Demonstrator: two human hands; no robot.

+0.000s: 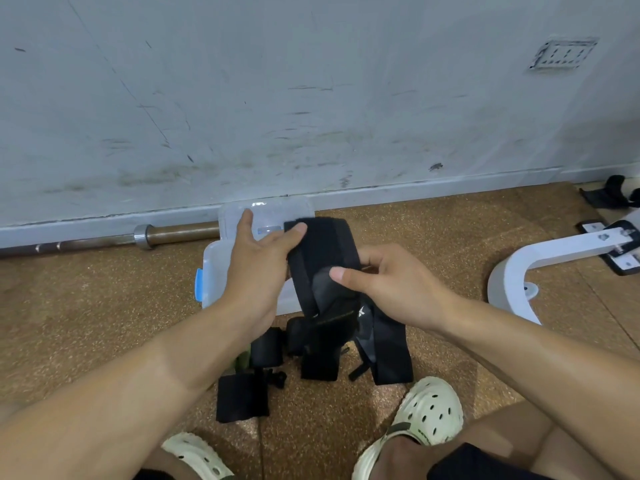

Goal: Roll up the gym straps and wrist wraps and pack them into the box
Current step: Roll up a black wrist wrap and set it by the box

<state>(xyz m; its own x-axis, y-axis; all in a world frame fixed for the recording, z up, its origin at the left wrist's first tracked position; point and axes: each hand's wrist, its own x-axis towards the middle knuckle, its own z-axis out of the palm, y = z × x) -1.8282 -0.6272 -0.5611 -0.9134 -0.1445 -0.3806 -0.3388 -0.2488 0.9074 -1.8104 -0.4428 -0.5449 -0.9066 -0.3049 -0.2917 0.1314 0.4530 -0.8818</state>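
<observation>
A barbell (pixel 104 239) lay along the wall, left of the box (pixel 216 271). The clear box sat on the floor near the wall, its lid (pixel 239 216) just behind it; both were largely hidden by the left hand (pixel 258 265). That hand pinched the strap's (pixel 323 258) upper end between thumb and fingers, over the box. The black strap ran upright, tilted slightly, its tails hanging toward a dark pile (pixel 273 362) nearer than the box; single pieces there were hard to separate. The right hand (pixel 384 285) gripped the strap's middle, thumb on top. Right of the box, floor lay bare up to a white frame (pixel 519 268), cut off at the edge.
</observation>
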